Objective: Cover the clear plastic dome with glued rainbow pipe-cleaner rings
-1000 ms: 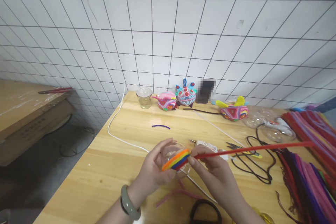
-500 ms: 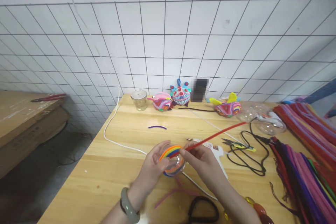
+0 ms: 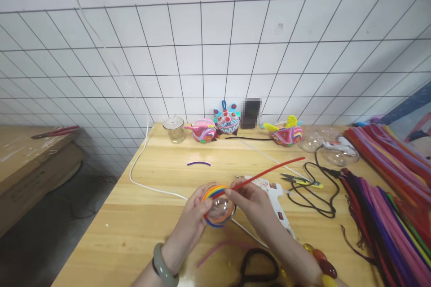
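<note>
My left hand grips a clear plastic ball ringed with coloured pipe cleaners in orange, yellow and blue. My right hand pinches a long red pipe cleaner against the ball's top; its free end slants up to the right over the wooden table. A grey bangle sits on my left wrist, and a beaded bracelet on my right.
A white glue gun lies just right of my hands, with small snips and a black cord behind. Finished colourful balls and a glass jar line the wall. Pipe cleaner bundles fill the right side. A purple piece lies mid-table.
The ball has turned in my hands, so its coloured band now stands as a ring facing me. The red pipe cleaner's free end has swung in and left.
</note>
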`<state>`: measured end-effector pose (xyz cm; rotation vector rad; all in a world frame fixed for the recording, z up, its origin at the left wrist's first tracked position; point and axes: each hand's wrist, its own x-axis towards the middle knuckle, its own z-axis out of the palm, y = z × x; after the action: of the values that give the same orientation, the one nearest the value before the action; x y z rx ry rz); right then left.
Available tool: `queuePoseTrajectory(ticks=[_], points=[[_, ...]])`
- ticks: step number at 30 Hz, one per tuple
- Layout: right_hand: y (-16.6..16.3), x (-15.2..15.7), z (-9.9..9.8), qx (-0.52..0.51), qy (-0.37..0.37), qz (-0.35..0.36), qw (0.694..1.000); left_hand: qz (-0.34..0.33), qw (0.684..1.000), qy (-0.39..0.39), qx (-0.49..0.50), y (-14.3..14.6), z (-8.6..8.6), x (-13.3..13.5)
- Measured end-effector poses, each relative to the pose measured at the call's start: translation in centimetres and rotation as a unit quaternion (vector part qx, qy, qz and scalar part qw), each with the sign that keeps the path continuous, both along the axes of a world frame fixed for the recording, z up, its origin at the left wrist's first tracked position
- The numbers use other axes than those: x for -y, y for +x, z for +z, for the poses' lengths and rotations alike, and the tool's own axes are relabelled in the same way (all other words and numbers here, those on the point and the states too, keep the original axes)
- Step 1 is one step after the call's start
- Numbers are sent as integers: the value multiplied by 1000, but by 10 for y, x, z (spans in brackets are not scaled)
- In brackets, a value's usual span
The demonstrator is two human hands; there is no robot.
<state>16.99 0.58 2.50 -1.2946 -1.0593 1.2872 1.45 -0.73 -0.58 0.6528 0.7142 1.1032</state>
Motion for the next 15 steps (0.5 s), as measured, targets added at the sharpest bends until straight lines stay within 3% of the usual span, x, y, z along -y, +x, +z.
queuePoseTrajectory(ticks=[15], points=[[6, -5, -7, -48, -13, 4, 999, -47, 996, 5, 79, -5, -3, 0]])
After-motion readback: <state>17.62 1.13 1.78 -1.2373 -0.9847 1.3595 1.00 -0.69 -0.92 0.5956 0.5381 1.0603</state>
